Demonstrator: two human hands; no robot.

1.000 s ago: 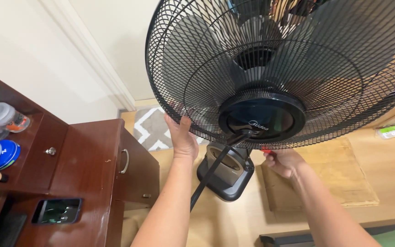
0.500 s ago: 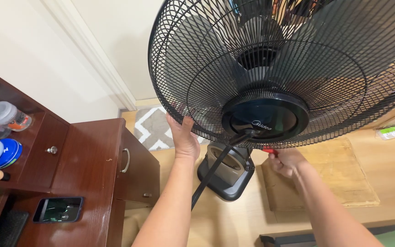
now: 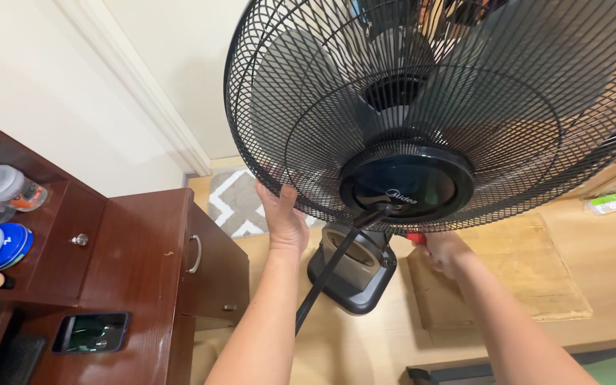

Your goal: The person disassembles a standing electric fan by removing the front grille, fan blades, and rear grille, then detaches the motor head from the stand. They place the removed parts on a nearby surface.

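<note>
Left hand (image 3: 283, 217) grips fan grille (image 3: 308, 100) rim, right hand (image 3: 445, 251) clenched on red-handled tool (image 3: 416, 238) under hub (image 3: 406, 187); grille fastening underway, steadying needed.

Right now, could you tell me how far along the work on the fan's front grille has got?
Nothing looks finished: the black grille sits closed over the blades. In hand: the left hand grips the grille's lower rim, while the right hand holds a red-handled tool under the bottom edge; its tip is hidden. Left, judging by that: whatever fastens the rim there, which I can't see.
</note>
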